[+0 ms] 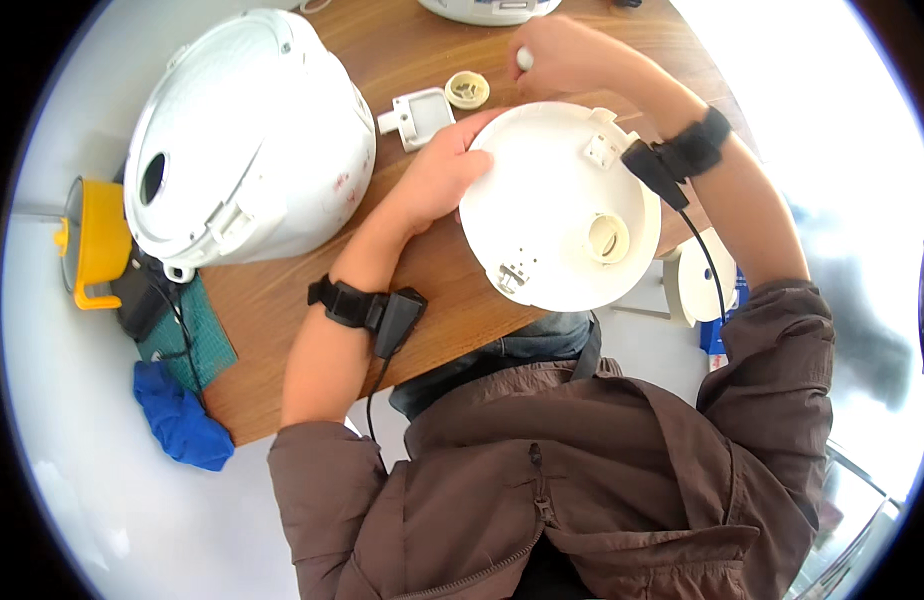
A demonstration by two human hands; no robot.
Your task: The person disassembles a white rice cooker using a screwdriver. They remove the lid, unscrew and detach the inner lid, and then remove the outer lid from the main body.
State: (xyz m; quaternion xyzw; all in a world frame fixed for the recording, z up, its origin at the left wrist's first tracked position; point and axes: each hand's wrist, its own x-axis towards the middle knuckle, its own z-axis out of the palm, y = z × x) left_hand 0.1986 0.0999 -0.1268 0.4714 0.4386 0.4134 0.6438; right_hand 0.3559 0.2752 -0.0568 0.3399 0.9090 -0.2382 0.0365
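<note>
My left hand (444, 178) grips the left rim of a round white plastic lid cover (542, 190), fingers behind it and thumb on its face. A round cream-coloured hole and several small screw holes show on the cover. Beyond its upper edge my right hand (572, 60) is closed around a small rounded white piece (525, 58), whose kind I cannot make out. Close to my left hand lie a white square plastic bracket (420, 118) and a round cream vent cap (467, 90). A white rice cooker (272, 150) with pink flowers stands left of them.
A yellow pot (104, 245), a green cutting mat (204, 330) and a blue cloth (182, 415) are at the left. Another white appliance (492, 8) stands at the table's far edge. A round white part (707, 275) lies below, right of the wooden table (452, 270).
</note>
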